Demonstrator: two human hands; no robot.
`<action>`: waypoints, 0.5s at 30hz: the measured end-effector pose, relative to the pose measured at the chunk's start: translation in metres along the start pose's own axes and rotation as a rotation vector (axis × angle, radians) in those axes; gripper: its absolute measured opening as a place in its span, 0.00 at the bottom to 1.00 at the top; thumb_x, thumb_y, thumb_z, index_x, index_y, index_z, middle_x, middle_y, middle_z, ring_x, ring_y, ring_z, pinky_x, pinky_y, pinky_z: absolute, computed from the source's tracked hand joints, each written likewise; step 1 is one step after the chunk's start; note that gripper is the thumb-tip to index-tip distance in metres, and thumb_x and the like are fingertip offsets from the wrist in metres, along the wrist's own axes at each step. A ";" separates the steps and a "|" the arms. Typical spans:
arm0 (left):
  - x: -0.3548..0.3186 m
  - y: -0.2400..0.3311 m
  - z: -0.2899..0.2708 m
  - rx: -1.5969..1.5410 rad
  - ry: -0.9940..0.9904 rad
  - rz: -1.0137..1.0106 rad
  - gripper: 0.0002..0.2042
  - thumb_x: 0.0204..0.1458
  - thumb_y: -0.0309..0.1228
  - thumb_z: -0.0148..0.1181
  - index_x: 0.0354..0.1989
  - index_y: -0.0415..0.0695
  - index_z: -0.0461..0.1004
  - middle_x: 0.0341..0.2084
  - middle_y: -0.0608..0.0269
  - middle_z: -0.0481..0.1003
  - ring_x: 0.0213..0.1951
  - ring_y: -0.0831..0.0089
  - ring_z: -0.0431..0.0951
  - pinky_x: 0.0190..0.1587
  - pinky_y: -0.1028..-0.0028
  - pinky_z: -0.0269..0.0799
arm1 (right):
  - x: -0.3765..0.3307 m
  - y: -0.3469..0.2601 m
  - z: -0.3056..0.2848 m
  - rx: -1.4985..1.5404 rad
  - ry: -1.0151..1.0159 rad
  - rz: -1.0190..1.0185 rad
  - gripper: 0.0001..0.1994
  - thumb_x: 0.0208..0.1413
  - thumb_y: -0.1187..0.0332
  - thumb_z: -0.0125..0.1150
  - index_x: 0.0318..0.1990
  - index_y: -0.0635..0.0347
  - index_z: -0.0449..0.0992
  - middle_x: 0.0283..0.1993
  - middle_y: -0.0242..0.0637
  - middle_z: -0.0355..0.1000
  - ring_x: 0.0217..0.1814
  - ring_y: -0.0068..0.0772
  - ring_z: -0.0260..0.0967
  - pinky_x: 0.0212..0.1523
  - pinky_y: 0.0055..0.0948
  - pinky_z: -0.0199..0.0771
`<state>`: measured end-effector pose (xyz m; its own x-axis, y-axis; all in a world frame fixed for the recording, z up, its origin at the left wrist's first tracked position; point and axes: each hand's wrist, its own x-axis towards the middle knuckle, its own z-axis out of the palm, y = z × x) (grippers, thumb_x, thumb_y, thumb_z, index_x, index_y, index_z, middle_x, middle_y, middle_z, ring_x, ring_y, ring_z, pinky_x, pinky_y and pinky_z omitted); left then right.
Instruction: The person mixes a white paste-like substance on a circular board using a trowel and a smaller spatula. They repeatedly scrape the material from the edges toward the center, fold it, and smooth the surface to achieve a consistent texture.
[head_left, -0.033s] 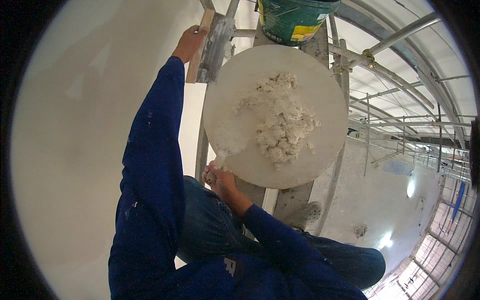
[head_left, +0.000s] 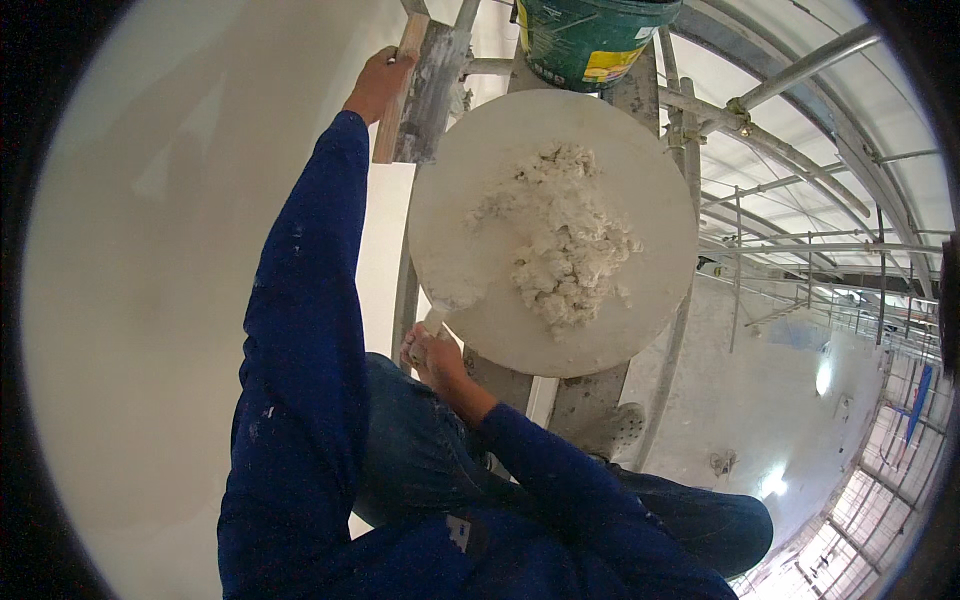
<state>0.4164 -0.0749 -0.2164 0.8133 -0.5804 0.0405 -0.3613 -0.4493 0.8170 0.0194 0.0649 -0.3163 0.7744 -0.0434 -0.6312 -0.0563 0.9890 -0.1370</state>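
Note:
My left hand (head_left: 381,82) reaches to the far left and is closed on the wooden edge of a wide flat plastering blade (head_left: 432,90), whose face is grey and smeared. My right hand (head_left: 436,357) is closed round the handle of a small putty knife (head_left: 434,320), at the near left rim of a round white board (head_left: 640,320). The knife's tip end is hard to tell from the white material there. A lumpy heap of off-white plaster (head_left: 565,240) lies on the board, with a thinner smear toward the knife.
Beyond the board stands a green bucket (head_left: 590,45) with a yellow label. Grey planks (head_left: 590,405) run beneath the board, with scaffold tubes (head_left: 780,140) at the right. A pale smooth wall (head_left: 180,300) rises at my left. The floor (head_left: 740,400) shows far below on the right.
Very little differs. My right hand with the putty knife has shifted slightly left, and my left hand with the wide blade has moved up a touch. The plaster heap stays put.

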 end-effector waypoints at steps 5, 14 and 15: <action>-0.006 0.056 0.002 -0.035 0.008 0.047 0.24 0.58 0.48 0.53 0.46 0.35 0.71 0.33 0.59 0.74 0.34 0.71 0.73 0.40 0.72 0.71 | 0.107 -0.036 0.012 0.497 -0.067 -0.130 0.04 0.59 0.66 0.55 0.38 0.52 0.68 0.33 0.32 0.68 0.33 0.30 0.67 0.36 0.34 0.70; -0.021 0.057 -0.030 0.003 0.001 0.088 0.24 0.58 0.47 0.54 0.48 0.35 0.71 0.35 0.57 0.75 0.35 0.70 0.72 0.41 0.71 0.69 | 0.085 -0.147 0.085 0.768 -0.386 -0.414 0.06 0.61 0.70 0.52 0.36 0.63 0.68 0.33 0.37 0.66 0.36 0.35 0.64 0.41 0.34 0.68; -0.023 0.052 -0.036 0.026 0.020 0.121 0.24 0.58 0.47 0.54 0.48 0.35 0.71 0.35 0.56 0.75 0.35 0.70 0.73 0.41 0.70 0.69 | 0.060 -0.160 0.086 1.068 -0.446 -0.243 0.05 0.61 0.71 0.52 0.36 0.64 0.67 0.32 0.37 0.65 0.35 0.34 0.63 0.41 0.34 0.67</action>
<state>0.3953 -0.0609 -0.1541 0.7720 -0.6178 0.1492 -0.4687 -0.3948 0.7902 0.1293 -0.0835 -0.2670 0.8556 -0.4025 -0.3254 0.5141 0.5881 0.6244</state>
